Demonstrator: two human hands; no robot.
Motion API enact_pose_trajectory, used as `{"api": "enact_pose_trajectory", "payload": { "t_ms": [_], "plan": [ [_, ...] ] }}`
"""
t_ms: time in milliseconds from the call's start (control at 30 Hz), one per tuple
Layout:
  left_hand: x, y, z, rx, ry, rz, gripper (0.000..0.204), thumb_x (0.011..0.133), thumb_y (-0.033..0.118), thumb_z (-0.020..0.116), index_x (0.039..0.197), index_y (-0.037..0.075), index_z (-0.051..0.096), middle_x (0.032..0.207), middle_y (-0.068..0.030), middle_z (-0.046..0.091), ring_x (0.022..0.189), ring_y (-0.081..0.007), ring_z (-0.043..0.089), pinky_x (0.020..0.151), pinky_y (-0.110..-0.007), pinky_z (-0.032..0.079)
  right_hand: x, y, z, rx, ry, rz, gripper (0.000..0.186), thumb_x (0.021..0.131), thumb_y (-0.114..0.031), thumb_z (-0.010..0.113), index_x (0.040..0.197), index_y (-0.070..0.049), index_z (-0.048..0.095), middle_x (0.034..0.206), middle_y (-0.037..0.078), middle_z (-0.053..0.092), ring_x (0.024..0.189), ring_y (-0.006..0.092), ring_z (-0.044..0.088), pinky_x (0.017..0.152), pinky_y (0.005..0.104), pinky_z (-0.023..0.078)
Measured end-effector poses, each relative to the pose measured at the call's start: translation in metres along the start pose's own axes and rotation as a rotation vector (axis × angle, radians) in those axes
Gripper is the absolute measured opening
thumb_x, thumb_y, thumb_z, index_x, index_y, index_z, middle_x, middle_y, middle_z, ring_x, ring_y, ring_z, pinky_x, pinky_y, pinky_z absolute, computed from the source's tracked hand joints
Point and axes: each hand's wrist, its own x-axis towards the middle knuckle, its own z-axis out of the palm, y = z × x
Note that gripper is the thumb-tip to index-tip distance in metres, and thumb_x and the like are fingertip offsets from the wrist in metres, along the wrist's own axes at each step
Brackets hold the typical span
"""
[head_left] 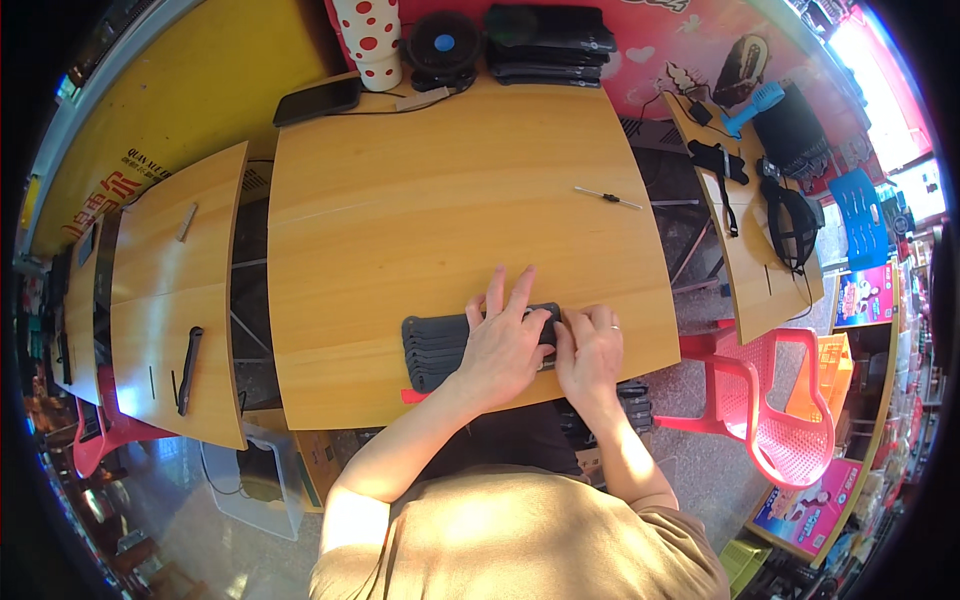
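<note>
A fanned stack of dark grey, flat, rounded cases lies at the near edge of the wooden table. Across its right part rests my left hand, two fingers stretched out and spread, the thumb pointing toward my right hand. My right hand, wearing a ring, is curled at the right end of the stack, its fingertips closed on the edge of a dark case. Exactly what lies between those fingertips is partly hidden. A small red piece pokes out below the stack's left corner.
A thin screwdriver lies at the table's right. Along the back stand a phone, a red-dotted tumbler, a round black fan and stacked black pouches. Side tables flank mine; a pink chair stands right.
</note>
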Motion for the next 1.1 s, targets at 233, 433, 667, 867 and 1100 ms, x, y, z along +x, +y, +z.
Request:
{"api": "enact_pose_trajectory", "payload": {
  "t_ms": [233,433,667,867,1100],
  "plan": [
    [0.005,-0.005,0.003,0.06,-0.028,0.05,0.042,0.08,0.017,0.074,0.12,0.004,0.066,0.157,-0.0168,0.028,0.144,-0.0461,0.021,0.106,-0.062,0.026,-0.004,-0.014,0.015,-0.05,0.078,0.087,0.013,0.083,-0.005,0.067,0.094,0.0,0.063,0.092,0.017,0.058,0.089,0.0382,0.056,0.074,0.0471,0.044],
    [0.005,-0.004,-0.004,0.047,-0.07,0.062,0.043,0.082,0.014,0.071,0.123,0.003,0.064,0.157,-0.0177,0.028,0.145,-0.0448,0.02,0.108,-0.061,0.026,-0.002,-0.013,0.017,0.05,0.067,0.174,0.01,0.081,-0.001,0.067,0.087,0.001,0.059,0.085,0.017,0.059,0.083,0.0382,0.058,0.071,0.0464,0.045],
    [0.007,-0.005,-0.013,0.1,-0.2,0.103,0.046,0.083,0.006,0.062,0.129,0.001,0.059,0.157,-0.0191,0.027,0.146,-0.045,0.02,0.111,-0.061,0.025,-0.002,-0.016,0.019,0.009,0.083,0.122,0.011,0.08,0.002,0.066,0.082,0.001,0.055,0.083,0.018,0.058,0.081,0.0397,0.057,0.069,0.0475,0.043],
    [0.029,-0.003,-0.022,0.2,-0.196,0.175,0.032,0.084,0.008,0.065,0.114,0.004,0.069,0.155,-0.019,0.031,0.145,-0.0454,0.02,0.111,-0.061,0.024,-0.004,-0.009,0.021,-0.028,0.081,0.071,0.012,0.08,0.0,0.067,0.086,-0.001,0.056,0.084,0.016,0.059,0.081,0.0385,0.058,0.07,0.0491,0.044],
    [0.08,-0.037,-0.009,-0.154,-0.192,0.236,0.014,0.074,0.021,0.079,0.088,0.017,0.078,0.151,-0.0171,0.038,0.143,-0.0441,0.023,0.111,-0.059,0.025,-0.001,-0.004,0.018,0.219,0.032,0.204,0.015,0.079,0.002,0.068,0.09,-0.001,0.058,0.083,0.015,0.061,0.081,0.0365,0.06,0.07,0.0452,0.047]
  ]
}}
